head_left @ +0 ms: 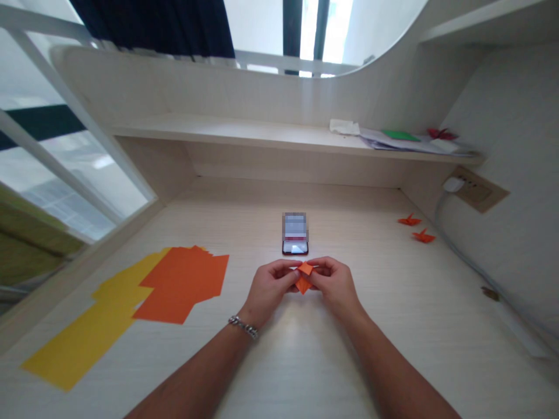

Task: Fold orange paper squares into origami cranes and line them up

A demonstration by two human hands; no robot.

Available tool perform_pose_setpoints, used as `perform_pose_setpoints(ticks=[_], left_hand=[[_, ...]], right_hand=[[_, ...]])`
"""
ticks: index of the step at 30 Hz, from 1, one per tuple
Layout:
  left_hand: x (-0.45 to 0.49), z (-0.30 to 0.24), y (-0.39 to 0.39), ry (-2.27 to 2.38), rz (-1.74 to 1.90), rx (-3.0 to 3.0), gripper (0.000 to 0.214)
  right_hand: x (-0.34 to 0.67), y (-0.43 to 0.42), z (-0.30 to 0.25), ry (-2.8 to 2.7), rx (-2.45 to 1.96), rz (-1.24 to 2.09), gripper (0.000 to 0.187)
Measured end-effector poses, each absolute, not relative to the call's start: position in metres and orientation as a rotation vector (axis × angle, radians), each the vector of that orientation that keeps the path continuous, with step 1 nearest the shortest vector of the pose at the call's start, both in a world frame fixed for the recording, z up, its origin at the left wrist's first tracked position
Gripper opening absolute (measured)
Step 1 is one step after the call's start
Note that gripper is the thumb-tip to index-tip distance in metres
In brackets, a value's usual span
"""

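A small folded piece of orange paper (303, 284) is held between both hands above the desk. My left hand (271, 286) pinches its left side, thumb on top, and a chain bracelet (243, 327) circles that wrist. From the other side my right hand (335, 282) grips the paper with thumb and fingers. One diamond-shaped flap stands at the top and a pointed part hangs toward me; the fingers partly cover the rest. Just beyond the hands a phone (295, 234) lies face up with its screen lit.
Overlapping orange sheets (187, 279) and yellow sheets (82, 337) lie on the left. Two orange folded paper cranes (423, 235) sit at the right, near a cable (463, 253) running from a wall socket (480, 189). Papers (375, 139) rest on the shelf (244, 135) under a mirror.
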State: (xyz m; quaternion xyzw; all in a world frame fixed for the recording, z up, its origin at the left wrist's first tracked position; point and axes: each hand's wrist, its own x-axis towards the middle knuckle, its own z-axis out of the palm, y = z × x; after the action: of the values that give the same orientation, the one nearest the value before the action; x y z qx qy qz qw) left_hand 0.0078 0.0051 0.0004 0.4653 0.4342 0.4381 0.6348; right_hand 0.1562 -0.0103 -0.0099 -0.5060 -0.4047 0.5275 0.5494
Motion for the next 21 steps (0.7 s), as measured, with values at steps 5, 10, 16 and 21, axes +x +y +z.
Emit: perform_pose_setpoints(ticks=[5, 10, 16, 21], left_hand=[[0.008, -0.002, 0.006, 0.959, 1.046, 1.027, 0.024], [0.008, -0.001, 0.005, 0.942, 1.09, 0.931, 0.02], [0.009, 0.005, 0.005, 0.853, 1.11, 0.841, 0.012], [0.008, 0.007, 0.005, 0.843, 1.087, 0.824, 0.011]], right_hand=[[0.155, -0.011, -0.009, -0.943, -1.18, 1.262, 0.029], [0.153, -0.014, -0.001, -0.919, -1.126, 1.311, 0.03], [0.156, -0.013, 0.004, -0.851, -1.069, 1.358, 0.025], [0.159, -0.012, 0.003, -0.834, -1.073, 1.369, 0.023]])
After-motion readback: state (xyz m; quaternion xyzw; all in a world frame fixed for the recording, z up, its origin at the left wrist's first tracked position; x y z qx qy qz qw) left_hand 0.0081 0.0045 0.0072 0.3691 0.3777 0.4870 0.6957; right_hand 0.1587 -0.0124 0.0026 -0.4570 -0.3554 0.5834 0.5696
